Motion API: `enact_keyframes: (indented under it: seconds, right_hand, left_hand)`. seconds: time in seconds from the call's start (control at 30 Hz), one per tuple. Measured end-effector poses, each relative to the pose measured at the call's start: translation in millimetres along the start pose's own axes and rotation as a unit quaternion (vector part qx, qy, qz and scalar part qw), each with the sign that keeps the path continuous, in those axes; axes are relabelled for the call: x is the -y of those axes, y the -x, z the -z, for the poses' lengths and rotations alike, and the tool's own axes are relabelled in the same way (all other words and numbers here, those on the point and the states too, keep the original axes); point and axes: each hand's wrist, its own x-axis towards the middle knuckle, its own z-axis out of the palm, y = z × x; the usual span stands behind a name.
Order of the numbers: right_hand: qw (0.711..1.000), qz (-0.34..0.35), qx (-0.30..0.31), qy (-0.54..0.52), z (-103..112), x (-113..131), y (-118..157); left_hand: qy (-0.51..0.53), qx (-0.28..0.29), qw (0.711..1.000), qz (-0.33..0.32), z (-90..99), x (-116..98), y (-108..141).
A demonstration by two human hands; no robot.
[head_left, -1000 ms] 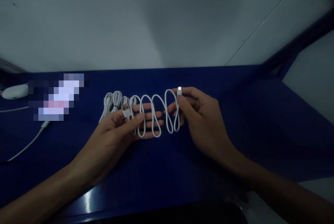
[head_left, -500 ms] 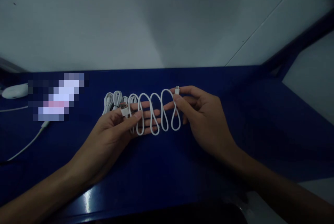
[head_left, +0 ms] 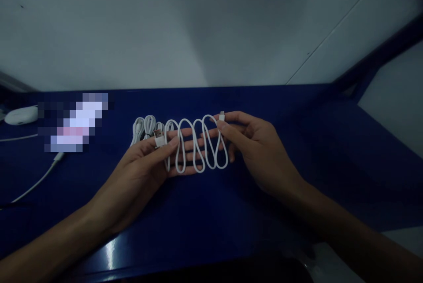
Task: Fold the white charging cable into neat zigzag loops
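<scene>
A white USB cable [head_left: 199,169] stretches between my two hands in several loose zigzag loops. My left hand [head_left: 145,159] grips its larger USB plug end, the thumb pressing on the loops while the other fingers extend behind them. At the other end, my right hand [head_left: 254,146] pinches the cable just below its small plug [head_left: 222,116], which points upward. Behind my left hand, several white coiled cables [head_left: 139,128] lie on the blue table [head_left: 211,226], partly hidden by my fingers.
At the left lies a pixelated, bright-screened device [head_left: 81,118] with a white cable [head_left: 38,186] running from its lower end. Beside it is a white rounded object [head_left: 21,115]. A pale grey wall [head_left: 211,23] rises behind the table, with a blue frame [head_left: 376,58] at the right.
My right hand has moved slightly left and down, drawing the loops on its side closer together. My left hand keeps its grip almost in place.
</scene>
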Motion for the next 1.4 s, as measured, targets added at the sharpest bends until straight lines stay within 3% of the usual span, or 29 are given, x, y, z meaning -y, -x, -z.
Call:
enact_keyframes:
  seconds: [0.5,1.4]
  right_hand:
    - [0.998,0.027,-0.038,0.038,-1.4,4.2,3.2]
    - [0.998,0.044,-0.041,0.029,-3.7,4.6,3.0]
  left_hand:
    - [0.007,-0.033,0.999,0.009,0.2,-4.4,-1.5]
    - [0.010,-0.014,1.000,0.010,0.9,-3.7,-1.9]
